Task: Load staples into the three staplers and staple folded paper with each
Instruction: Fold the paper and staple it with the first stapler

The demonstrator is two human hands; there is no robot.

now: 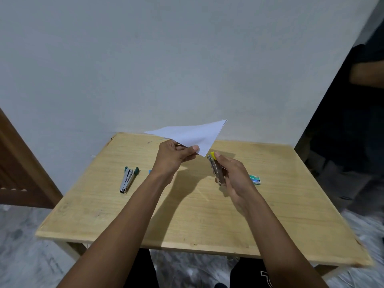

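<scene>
The left hand pinches the folded white paper triangle by its near edge above the pale wooden table, while the right hand wraps its fingers around the yellow-tipped metal stapler, just right of the paper's near corner. The floppy corner could slip past the stapler's mouth, so the staple might miss or catch one layer. The green-handled stapler lies far left.

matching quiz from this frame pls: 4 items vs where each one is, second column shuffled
Items:
1. folded paper
2. yellow stapler
3. green stapler
4. green staple box

Places:
A. lying on the table, left of the left forearm
B. held up in the left hand
C. on the table, just right of the right hand
D. gripped in the right hand, nose near the paper's corner

Pairs: 1-B, 2-D, 3-A, 4-C
</scene>
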